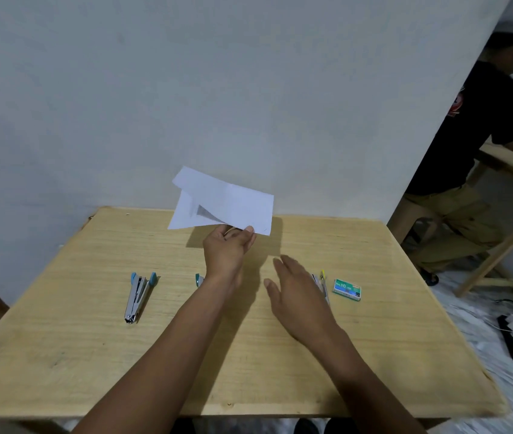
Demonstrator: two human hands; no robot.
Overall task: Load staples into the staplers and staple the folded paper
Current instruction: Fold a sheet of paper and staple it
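Your left grip pinches the paper by its near edge and holds it above the far side of the table, probably so the fold cannot spring open. Your right grip hovers with fingers spread and holding nothing, just beside the yellow stapler and staple box, well placed to begin loading. The blue stapler lies well apart on the left.

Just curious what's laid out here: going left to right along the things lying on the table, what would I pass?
Blue stapler → teal stapler, largely behind the left arm → yellow stapler, partly behind the right hand → green staple box. The left hand holds the folded paper above them.
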